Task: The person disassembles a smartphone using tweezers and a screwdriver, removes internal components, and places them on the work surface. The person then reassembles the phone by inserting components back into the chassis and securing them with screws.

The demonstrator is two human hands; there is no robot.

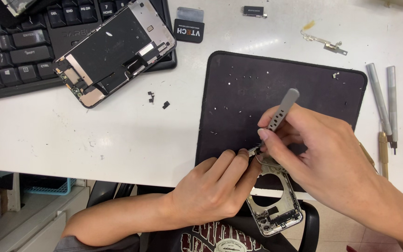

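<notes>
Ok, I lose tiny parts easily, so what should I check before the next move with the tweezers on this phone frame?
1. Tweezers gripped firmly in the right hand: ok.
2. Left hand steadying the phone frame: ok.
3. Frame fully supported: not ok, it overhangs the edge of the white table.
4. Tweezer tips on the right part: cannot tell, fingers hide them.
5. Loose screws kept on the dark mat: ok.
6. Small black parts on the mat: not ok, they lie on the bare table.

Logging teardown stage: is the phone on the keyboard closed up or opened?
Opened. The dark rectangular phone body lies with its inside upward, bare metal frame, connectors and shielding exposed, resting partly on the black keyboard.
</notes>
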